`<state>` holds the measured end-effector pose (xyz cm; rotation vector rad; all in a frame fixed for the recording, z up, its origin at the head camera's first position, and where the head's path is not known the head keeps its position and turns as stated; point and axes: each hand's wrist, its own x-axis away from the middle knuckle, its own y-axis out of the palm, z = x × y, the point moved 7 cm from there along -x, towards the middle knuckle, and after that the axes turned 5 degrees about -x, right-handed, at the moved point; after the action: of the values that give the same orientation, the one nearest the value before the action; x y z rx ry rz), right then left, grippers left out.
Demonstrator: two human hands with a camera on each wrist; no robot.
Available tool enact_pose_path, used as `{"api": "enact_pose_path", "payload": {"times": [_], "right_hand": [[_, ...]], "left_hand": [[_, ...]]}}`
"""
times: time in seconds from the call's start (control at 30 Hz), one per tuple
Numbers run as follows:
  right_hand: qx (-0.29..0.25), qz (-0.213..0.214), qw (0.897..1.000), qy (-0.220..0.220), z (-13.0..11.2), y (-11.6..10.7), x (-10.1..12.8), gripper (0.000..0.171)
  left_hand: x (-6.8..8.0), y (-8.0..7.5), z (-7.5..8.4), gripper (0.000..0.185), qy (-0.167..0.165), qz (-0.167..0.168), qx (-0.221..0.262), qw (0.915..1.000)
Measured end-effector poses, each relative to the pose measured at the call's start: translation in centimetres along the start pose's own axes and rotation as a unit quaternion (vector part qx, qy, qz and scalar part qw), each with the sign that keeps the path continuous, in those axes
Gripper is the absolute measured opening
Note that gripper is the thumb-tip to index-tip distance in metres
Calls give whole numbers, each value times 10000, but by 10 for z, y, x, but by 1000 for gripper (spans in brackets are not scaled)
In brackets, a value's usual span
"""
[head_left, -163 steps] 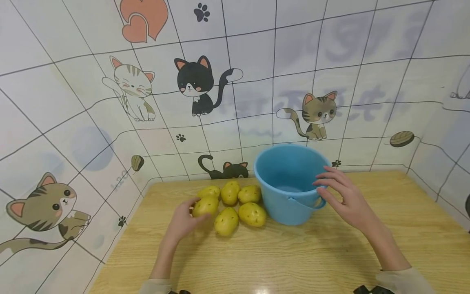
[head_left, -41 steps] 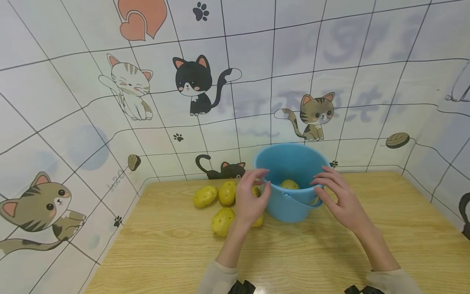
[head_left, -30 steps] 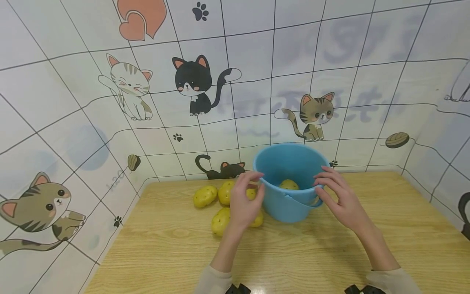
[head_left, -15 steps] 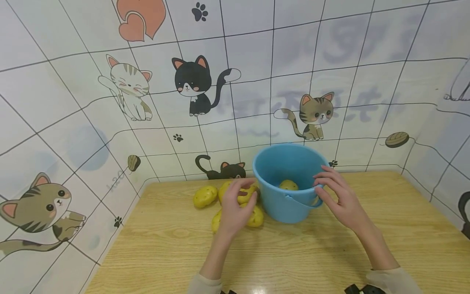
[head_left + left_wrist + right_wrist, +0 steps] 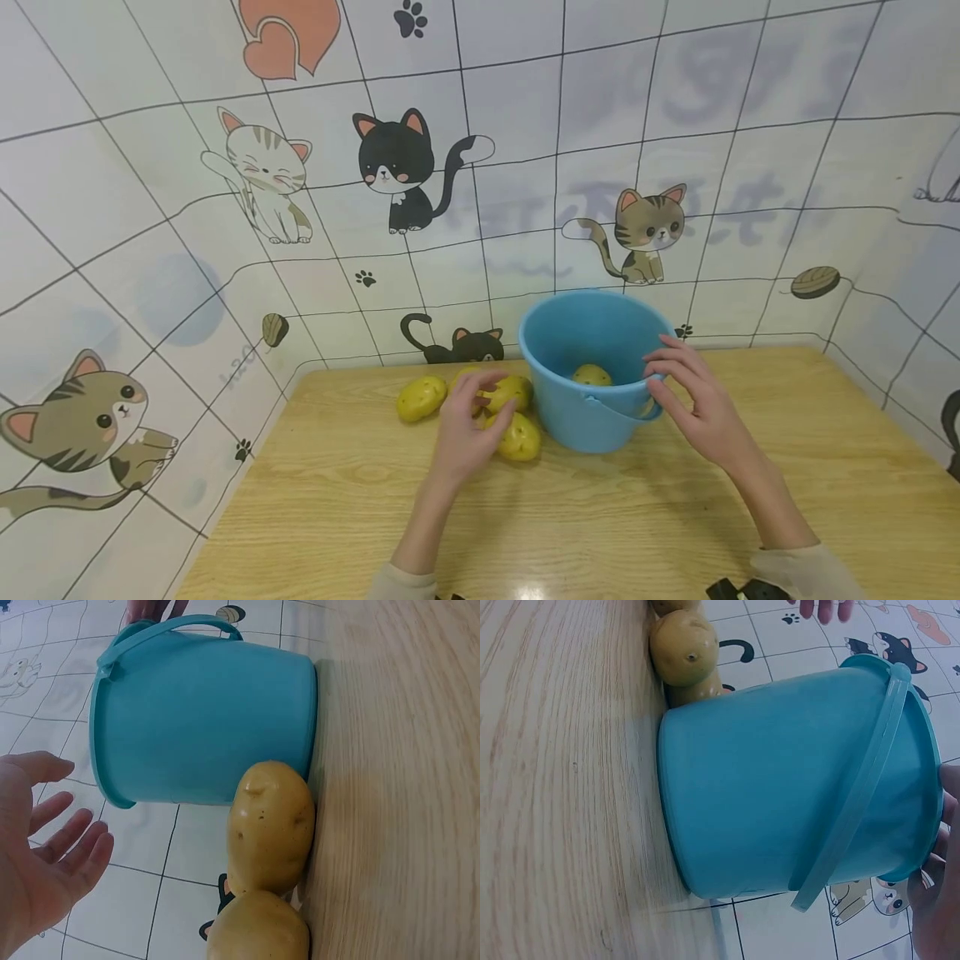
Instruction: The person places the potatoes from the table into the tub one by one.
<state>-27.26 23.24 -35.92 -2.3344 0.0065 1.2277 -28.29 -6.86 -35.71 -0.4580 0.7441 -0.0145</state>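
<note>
A light-blue bucket (image 5: pixel 585 417) stands upright on the table, and one yellow potato (image 5: pixel 592 375) lies inside it. My right hand (image 5: pixel 701 408) holds the bucket's right rim, with the thumb toward the near side; the right wrist view also has the hand (image 5: pixel 937 892) at that rim. Left of the bucket, my left hand (image 5: pixel 465 437) hovers over the loose potatoes, fingers loosely bent and holding nothing. Around it lie a left potato (image 5: pixel 422 398), a back potato (image 5: pixel 512 392) and a front potato (image 5: pixel 519 436). The left hand partly or wholly covers the others.
The wooden table (image 5: pixel 570 525) ends at a wall covering (image 5: pixel 517 208) printed with cartoon cats, close behind the bucket and potatoes. The bucket's handle (image 5: pixel 855 795) hangs down along its near side.
A potato went from my left hand into the bucket. The left hand then withdrew from the bucket's rim, leftward and down to above the remaining potatoes. My right hand stayed at the rim.
</note>
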Motion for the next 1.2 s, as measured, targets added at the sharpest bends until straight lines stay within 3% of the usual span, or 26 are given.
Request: {"api": "enact_pose_path", "payload": {"times": [0.43, 0.77, 1.03, 1.2], "right_hand": [[30, 17, 10000, 4, -2, -2, 0, 18], [25, 34, 10000, -56, -3, -1, 0, 18], [27, 6, 10000, -21, 0, -1, 1, 14], [52, -44, 9999, 115, 3, -1, 2, 13]], "left_hand": [[6, -10, -35, 51, -603, -748, -292, 9949], [16, -21, -62, 55, -1121, -1136, -138, 9871], [25, -24, -78, 61, -1450, -1792, -357, 9724], [30, -24, -87, 64, -1495, -2005, -423, 9673]]}}
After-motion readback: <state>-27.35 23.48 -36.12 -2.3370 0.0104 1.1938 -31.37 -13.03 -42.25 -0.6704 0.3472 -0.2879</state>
